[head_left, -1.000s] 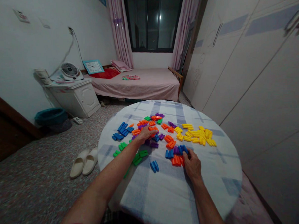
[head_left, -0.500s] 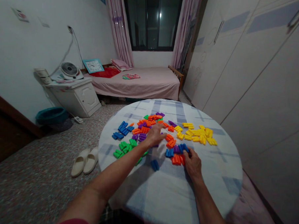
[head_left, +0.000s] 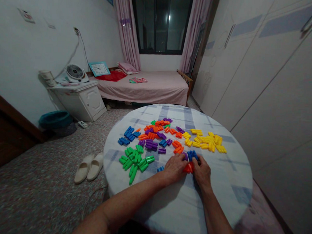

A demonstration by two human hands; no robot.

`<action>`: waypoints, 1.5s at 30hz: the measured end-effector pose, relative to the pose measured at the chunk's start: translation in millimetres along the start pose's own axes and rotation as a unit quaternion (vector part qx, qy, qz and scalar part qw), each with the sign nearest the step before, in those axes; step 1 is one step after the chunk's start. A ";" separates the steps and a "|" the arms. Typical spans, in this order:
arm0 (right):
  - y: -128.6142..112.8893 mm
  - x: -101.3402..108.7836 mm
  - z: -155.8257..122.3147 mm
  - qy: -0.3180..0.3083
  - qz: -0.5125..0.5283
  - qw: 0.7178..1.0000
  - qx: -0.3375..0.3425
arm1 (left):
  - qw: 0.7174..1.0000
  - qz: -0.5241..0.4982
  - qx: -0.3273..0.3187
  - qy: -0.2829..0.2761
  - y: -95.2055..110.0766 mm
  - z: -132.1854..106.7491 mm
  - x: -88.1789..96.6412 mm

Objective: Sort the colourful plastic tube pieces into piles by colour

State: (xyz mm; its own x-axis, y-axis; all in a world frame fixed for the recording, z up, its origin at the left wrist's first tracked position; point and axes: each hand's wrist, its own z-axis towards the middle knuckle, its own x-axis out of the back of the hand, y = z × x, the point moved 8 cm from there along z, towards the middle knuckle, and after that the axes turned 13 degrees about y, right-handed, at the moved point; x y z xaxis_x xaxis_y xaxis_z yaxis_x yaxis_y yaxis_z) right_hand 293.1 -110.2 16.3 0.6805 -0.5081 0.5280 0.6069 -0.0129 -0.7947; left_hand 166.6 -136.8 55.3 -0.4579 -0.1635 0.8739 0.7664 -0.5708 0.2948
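Several small plastic peg pieces lie sorted by colour on a round table with a checked cloth (head_left: pixel 175 206). My left hand (head_left: pixel 174 168) and my right hand (head_left: pixel 202 171) meet at the table's front middle. A small cluster of orange pieces (head_left: pixel 188 168) sits between them, with blue pieces (head_left: pixel 192 154) just beyond the fingertips. My right hand's fingers curl onto the orange pieces. The fingers of my left hand bend down over pieces that they hide. Green pieces (head_left: pixel 134 160) lie to the left, yellow pieces (head_left: pixel 208 141) to the right, purple pieces (head_left: pixel 152 144) and more orange pieces (head_left: pixel 153 134) farther back.
A second blue group (head_left: pixel 128 135) lies at the table's far left. On the floor to the left are pale slippers (head_left: pixel 88 167) and a teal basin (head_left: pixel 55 119). A white cabinet with a fan (head_left: pixel 76 73) and a pink bed (head_left: pixel 149 88) stand behind. Wardrobe doors (head_left: pixel 260 74) line the right.
My left hand has drawn back from the middle pile of pieces to the front, beside my right hand. Green pieces now lie uncovered at the left. My right hand has stayed in place.
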 end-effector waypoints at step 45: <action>-5.9 -4.2 -3.1 -0.025 -0.045 0.998 0.046 | 0.926 -0.013 0.261 0.273 -165.9 -55.6 120.8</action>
State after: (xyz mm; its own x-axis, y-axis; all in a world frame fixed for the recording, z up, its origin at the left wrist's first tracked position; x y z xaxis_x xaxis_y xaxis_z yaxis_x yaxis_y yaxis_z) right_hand 285.5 -110.7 17.8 0.6390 -0.4656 0.6123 0.7005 0.0235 -0.7132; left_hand -40.9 -106.6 90.4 -0.5291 -0.6191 0.5803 0.8003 -0.1368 0.5838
